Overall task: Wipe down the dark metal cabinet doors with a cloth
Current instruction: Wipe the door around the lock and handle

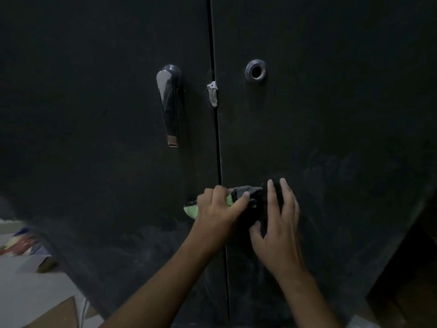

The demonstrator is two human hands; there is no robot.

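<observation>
Two dark metal cabinet doors fill the view, the left door (94, 114) and the right door (331, 114), split by a thin vertical gap. A cloth (248, 197), dark with a light green part showing at its left, lies bunched against the doors across the gap. My left hand (217, 209) grips the cloth's left end. My right hand (279, 223) lies flat over the cloth's right part, fingers spread, pressing it onto the right door. Dusty smears show on the lower doors.
A chrome lever handle (169, 105) hangs on the left door. A round lock ring (255, 72) sits on the right door. A grey lump of putty or tape (212, 93) bridges the gap. Boxes and papers (26, 247) lie on the pale floor at lower left.
</observation>
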